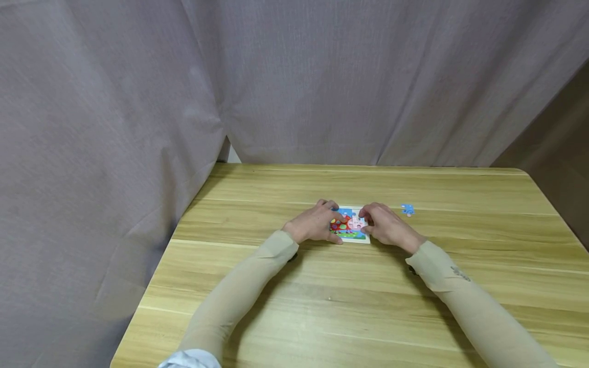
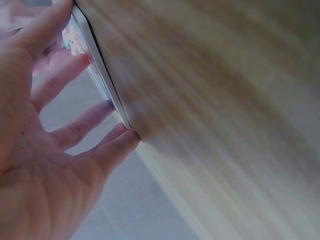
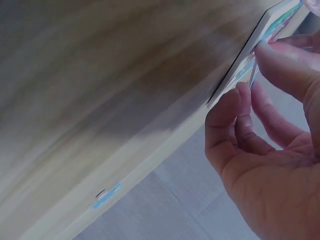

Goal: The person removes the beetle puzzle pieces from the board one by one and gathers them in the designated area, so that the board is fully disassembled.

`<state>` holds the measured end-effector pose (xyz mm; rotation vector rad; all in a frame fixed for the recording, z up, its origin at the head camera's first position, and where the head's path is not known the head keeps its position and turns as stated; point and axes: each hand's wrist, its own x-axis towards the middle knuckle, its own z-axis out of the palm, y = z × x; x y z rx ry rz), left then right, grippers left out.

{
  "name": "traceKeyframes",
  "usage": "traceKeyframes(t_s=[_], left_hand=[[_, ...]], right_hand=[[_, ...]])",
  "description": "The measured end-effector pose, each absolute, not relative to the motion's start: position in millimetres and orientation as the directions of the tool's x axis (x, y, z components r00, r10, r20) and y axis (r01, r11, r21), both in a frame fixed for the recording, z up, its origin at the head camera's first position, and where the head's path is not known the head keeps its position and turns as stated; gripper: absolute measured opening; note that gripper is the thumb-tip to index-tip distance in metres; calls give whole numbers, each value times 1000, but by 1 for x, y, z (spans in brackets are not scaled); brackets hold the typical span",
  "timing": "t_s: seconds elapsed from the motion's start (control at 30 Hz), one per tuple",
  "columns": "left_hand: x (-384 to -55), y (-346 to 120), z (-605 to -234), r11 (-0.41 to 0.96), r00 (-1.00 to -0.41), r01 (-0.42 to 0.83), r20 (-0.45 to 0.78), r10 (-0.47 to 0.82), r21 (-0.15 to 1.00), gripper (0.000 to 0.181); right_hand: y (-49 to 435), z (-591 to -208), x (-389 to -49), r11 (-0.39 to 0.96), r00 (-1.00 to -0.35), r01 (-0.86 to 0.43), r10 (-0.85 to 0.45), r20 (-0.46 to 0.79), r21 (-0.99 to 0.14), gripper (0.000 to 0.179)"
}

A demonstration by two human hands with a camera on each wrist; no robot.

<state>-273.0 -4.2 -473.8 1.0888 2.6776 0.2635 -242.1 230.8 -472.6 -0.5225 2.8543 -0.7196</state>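
Observation:
A small jigsaw puzzle board [image 1: 361, 240] with a pale rim and a red ladybug picture lies flat on the wooden table. My left hand [image 1: 316, 223] holds it from the left, thumb at the near edge and outer fingers at the far edge. One finger touches the picture. Over the board's right side, my right hand [image 1: 388, 225] pinches a thin puzzle piece [image 3: 253, 74], seen edge-on in the right wrist view. Fingers partly hide that piece and the board's right part. A loose blue puzzle piece [image 1: 407, 209] lies to the right of the right hand.
The wooden table [image 1: 285, 317] runs wide around the board. Grey curtain cloth [image 1: 313, 92] hangs behind its far edge, and more cloth [image 1: 115, 204] drapes down along the left side.

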Motion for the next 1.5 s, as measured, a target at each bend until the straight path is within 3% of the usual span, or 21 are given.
traceKeyframes(t_s=[0.83, 1.27, 1.5], left_hand=[[-273, -3, -473, 708, -694, 662, -154, 703, 246, 65], [-272, -4, -474, 707, -700, 660, -136, 701, 254, 62], [-272, -3, -474, 714, -703, 660, -142, 697, 233, 74]], right_hand=[[249, -474, -235, 799, -922, -355, -386, 38, -486, 31], [276, -472, -229, 756, -932, -337, -353, 84, -561, 31], [289, -471, -224, 771, -937, -328, -338, 85, -547, 30]])
